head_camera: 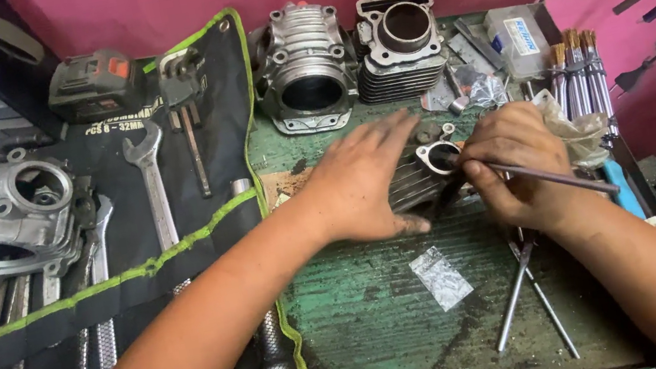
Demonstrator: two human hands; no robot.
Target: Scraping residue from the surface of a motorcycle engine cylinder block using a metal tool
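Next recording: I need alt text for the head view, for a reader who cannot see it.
On a worn green bench, the left hand steadies a finned engine cylinder while the right hand holds a thin metal rod at its flange opening. Two more cylinders stand behind, and wrenches lie on a black tool roll at left.

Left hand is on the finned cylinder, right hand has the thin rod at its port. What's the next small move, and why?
Probably ease the thin rod a little further into the round flanged opening. The right hand pinches the rod with its tip right at that opening, while the left hand lies flat over the finned cylinder, bracing it on the green bench. How deep the tip sits cannot be seen.
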